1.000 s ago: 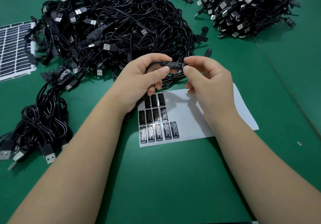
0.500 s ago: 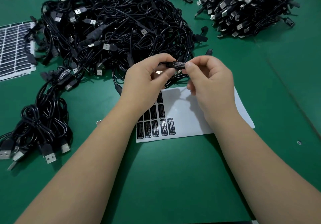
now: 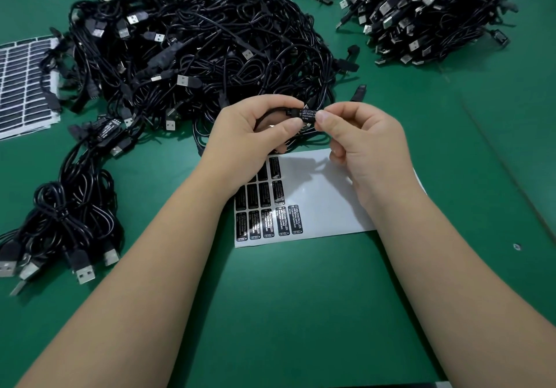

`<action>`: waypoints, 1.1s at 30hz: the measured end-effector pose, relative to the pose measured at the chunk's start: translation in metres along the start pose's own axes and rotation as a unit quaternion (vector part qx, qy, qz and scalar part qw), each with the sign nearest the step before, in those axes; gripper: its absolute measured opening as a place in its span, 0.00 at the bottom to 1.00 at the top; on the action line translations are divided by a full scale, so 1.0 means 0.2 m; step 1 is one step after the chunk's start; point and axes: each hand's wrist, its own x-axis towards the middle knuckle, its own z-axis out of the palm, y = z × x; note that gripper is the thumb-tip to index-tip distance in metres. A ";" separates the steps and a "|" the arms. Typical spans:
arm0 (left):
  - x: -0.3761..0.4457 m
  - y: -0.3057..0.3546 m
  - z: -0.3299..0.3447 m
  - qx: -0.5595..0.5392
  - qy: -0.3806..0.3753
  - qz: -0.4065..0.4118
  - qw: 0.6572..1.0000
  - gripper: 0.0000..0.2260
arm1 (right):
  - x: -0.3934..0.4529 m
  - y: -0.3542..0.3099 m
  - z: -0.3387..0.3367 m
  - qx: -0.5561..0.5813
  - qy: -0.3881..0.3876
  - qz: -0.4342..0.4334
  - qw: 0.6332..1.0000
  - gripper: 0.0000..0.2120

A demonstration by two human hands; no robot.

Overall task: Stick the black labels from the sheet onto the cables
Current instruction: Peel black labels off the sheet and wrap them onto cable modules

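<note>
Label (image 3: pixel 307 115) with white print sits on the small box of a cable, held up between both hands over the far edge of the sheet (image 3: pixel 319 195). Left hand (image 3: pixel 249 134) pinches the box end, thumb and forefinger clamped on it, other fingers curled. Right hand (image 3: pixel 364 143) pinches the other end, thumb tip pressing on the label. Step looks like smoothing the label down. Next likely: drop this cable aside, peel another label from the sheet's left columns, take a fresh cable from the pile (image 3: pixel 204 50). Both forearms reach forward, low over the green table (image 3: pixel 301 312).
</note>
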 end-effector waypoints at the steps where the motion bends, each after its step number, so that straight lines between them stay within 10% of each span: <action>1: 0.00 0.00 0.00 -0.003 0.000 -0.003 1.000 0.09 | 0.00 0.00 0.00 -0.001 -0.001 -0.001 1.000 0.05; 33: -0.01 0.02 0.02 0.014 -0.003 -0.006 1.000 0.10 | 0.01 0.03 0.01 -0.075 0.019 -0.031 0.996 0.08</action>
